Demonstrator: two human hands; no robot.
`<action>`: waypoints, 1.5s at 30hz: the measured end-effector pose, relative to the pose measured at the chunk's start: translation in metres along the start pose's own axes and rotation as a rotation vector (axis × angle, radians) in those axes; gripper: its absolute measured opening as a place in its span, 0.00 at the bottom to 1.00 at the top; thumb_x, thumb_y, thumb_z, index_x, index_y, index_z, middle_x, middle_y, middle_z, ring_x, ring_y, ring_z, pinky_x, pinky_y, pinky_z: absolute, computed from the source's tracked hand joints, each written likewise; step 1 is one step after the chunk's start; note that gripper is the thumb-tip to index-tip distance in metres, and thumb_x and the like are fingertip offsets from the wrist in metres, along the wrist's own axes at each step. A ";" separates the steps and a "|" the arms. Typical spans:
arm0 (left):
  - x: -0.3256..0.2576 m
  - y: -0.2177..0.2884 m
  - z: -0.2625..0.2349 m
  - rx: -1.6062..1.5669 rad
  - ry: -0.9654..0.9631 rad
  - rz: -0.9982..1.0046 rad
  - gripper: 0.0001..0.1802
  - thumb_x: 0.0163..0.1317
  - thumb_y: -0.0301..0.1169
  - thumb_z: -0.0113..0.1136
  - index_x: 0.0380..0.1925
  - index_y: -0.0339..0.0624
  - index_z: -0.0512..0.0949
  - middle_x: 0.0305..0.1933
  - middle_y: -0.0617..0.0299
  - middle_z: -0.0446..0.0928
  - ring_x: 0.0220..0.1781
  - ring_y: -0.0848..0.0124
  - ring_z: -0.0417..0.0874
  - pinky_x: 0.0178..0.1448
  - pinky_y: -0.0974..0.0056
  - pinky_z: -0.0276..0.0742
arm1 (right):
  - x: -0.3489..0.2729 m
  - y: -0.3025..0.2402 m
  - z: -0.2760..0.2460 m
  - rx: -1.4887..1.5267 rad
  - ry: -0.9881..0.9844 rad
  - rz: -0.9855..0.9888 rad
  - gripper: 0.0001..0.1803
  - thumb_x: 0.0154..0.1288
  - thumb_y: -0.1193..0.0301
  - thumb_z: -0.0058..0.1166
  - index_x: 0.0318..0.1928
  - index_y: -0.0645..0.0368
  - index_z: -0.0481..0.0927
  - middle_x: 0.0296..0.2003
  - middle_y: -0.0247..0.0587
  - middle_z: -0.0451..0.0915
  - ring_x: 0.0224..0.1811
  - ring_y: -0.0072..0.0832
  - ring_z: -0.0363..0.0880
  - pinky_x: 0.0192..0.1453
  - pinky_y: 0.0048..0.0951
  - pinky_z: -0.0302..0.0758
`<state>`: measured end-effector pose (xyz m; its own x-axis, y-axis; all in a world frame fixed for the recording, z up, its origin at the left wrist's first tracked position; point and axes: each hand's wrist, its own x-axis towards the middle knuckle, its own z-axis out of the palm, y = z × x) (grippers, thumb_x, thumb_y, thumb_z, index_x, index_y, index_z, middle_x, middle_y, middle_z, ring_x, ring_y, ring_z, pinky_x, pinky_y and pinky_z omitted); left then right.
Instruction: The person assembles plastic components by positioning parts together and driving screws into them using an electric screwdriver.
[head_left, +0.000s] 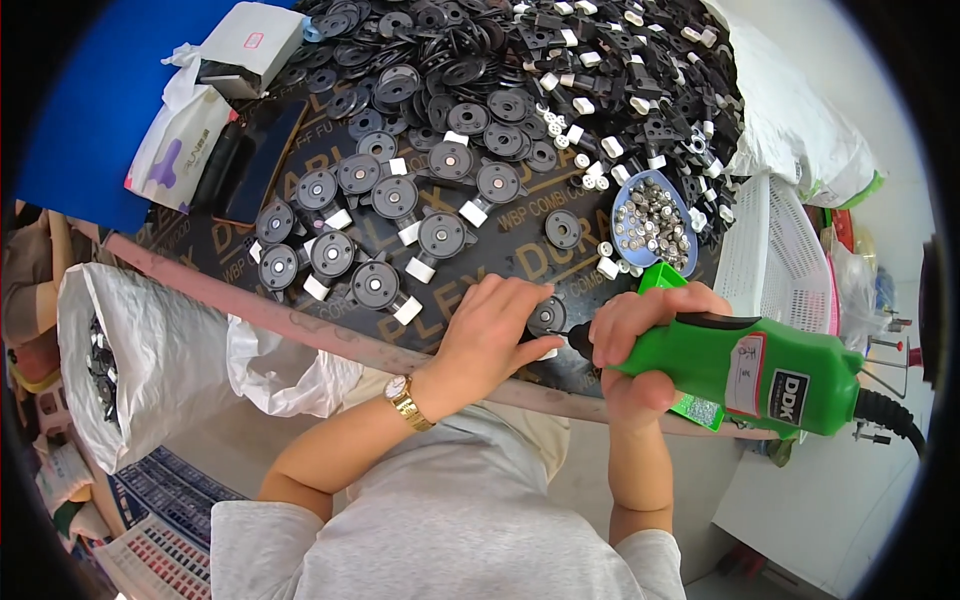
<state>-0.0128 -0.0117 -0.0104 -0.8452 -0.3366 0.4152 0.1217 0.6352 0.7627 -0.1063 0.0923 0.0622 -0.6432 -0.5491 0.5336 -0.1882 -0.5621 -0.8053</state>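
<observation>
The left hand (pixel 482 332) was stretched forward, thumb (pixel 536 348) apart from its fingers (pixel 512 297). The right hand (pixel 640 340) was curled in a grip. The left arm (pixel 345 440) slanted; the right arm (pixel 640 470) stood straighter.

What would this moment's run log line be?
left hand: holding black disc part | right hand: gripping green power driver | nearby: blue dish

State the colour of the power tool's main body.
The power tool has a bright green body, clear in the head view.

A tissue pack (pixel 180 150) and white box (pixel 258 42), upper left
</observation>
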 end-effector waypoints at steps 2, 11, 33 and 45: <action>0.001 0.000 0.001 -0.001 0.001 0.006 0.26 0.43 0.33 0.69 0.43 0.36 0.72 0.36 0.57 0.72 0.39 0.58 0.71 0.43 0.59 0.69 | -0.001 0.002 -0.003 -0.026 -0.047 -0.017 0.39 0.45 0.53 0.68 0.51 0.59 0.63 0.19 0.35 0.74 0.18 0.21 0.71 0.24 0.20 0.69; 0.000 0.003 0.004 0.128 -0.024 0.009 0.27 0.43 0.36 0.68 0.44 0.38 0.69 0.34 0.59 0.68 0.38 0.61 0.70 0.40 0.61 0.69 | -0.005 0.006 0.018 -0.332 0.029 -0.152 0.19 0.56 0.76 0.54 0.45 0.58 0.61 0.16 0.35 0.65 0.13 0.23 0.62 0.19 0.23 0.63; -0.078 0.013 -0.143 -0.481 -0.382 -0.716 0.19 0.52 0.33 0.61 0.43 0.35 0.74 0.36 0.63 0.76 0.39 0.74 0.76 0.45 0.68 0.72 | 0.021 -0.044 -0.068 -0.403 0.316 -0.239 0.37 0.57 0.48 0.56 0.55 0.62 0.59 0.20 0.34 0.66 0.17 0.21 0.64 0.22 0.21 0.64; -0.249 -0.202 -0.112 -0.045 -0.013 -0.784 0.19 0.63 0.36 0.52 0.50 0.37 0.70 0.32 0.62 0.77 0.21 0.73 0.72 0.26 0.70 0.68 | 0.041 -0.007 -0.110 -0.443 0.335 -0.252 0.35 0.59 0.52 0.57 0.53 0.68 0.62 0.21 0.37 0.70 0.18 0.22 0.69 0.24 0.21 0.67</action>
<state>0.2311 -0.1339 -0.2127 -0.6994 -0.6664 -0.2582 -0.4919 0.1868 0.8504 -0.2126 0.1416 0.0611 -0.7235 -0.1677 0.6696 -0.6098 -0.2992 -0.7339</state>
